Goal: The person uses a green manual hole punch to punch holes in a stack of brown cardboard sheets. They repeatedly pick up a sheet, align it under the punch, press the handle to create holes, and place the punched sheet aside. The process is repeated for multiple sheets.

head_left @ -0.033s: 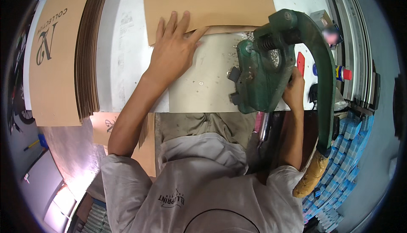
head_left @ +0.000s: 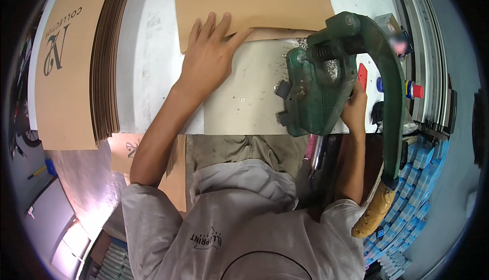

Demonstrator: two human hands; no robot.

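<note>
1. Two bare hands are working on a white tabletop (head_left: 153, 66), seen from above the person's head.
2. The left hand (head_left: 211, 58) is lying flat, palm down, with its fingers (head_left: 209, 25) spread apart, pressing on the near edge of a brown cardboard sheet (head_left: 254, 0) at the far middle of the tabletop.
3. That cardboard sheet is lying flat, its near right corner reaching toward a green cast-iron press (head_left: 318, 84) and looking slightly lifted there.
4. The right hand (head_left: 355, 108) is sitting just behind the right side of the green cast-iron press, touching its body; its fingers are mostly hidden by the machine, so I cannot tell whether they are curled shut or loose.
5. A long green lever (head_left: 392, 101) is arching from the top of the press down toward the near right, ending in a tan wrapped handle (head_left: 374, 214).
6. Small metal eyelets (head_left: 288, 68) are lying scattered on the tabletop just left of and behind the press.
7. A tall stack of brown cardboard sheets (head_left: 76, 66) with dark printing is resting at the left, well apart from both hands.
8. A red object (head_left: 362, 76) and a red-capped bottle (head_left: 413, 90) are standing right of the press.
9. Blue stacked packets (head_left: 417, 178) are filling the near right corner.
</note>
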